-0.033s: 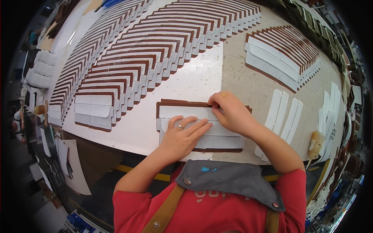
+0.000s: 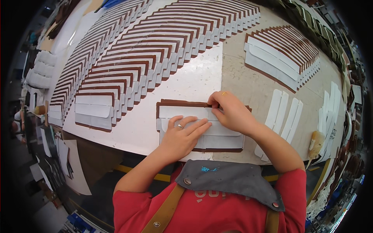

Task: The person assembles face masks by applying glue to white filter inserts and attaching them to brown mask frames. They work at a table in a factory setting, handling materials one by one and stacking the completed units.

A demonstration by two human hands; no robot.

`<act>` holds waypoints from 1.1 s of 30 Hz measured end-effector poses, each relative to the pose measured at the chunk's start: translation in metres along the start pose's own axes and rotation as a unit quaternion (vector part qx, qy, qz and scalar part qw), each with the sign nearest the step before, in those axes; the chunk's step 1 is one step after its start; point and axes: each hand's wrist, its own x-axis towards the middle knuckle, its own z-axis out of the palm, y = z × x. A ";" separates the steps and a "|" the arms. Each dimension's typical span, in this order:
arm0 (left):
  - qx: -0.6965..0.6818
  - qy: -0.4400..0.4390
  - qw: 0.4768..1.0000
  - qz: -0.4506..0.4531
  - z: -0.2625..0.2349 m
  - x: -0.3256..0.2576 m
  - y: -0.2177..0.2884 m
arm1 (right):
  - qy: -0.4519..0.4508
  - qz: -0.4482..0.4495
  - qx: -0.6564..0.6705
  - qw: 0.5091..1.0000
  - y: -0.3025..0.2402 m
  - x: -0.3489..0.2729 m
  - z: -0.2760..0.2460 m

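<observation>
In front of me on the table lies a flat brown panel (image 2: 223, 143), backed with white and grey sheets that leave a brown border showing. Several such panels seem stacked, as more brown edges stick out at the top. My left hand (image 2: 182, 135), with a ring on it, rests on the white backing, fingers stretched out and apart. At the panel's far edge my right hand (image 2: 232, 113) is closed, thumb and forefinger pinching the brown border. Its other fingers are curled under and partly hidden.
Long overlapping rows of similar panels (image 2: 93, 105) fan across the table's left and far side. Another fan (image 2: 272, 58) lies at the far right. White strips (image 2: 276, 110) are nearer on the right, beside a tan block-shaped object (image 2: 316, 141). The table's front edge (image 2: 128, 149) runs close to me.
</observation>
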 end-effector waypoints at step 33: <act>-0.489 0.210 0.819 -0.213 -0.017 0.091 -0.047 | 0.131 0.239 0.303 0.913 0.070 -0.068 -0.118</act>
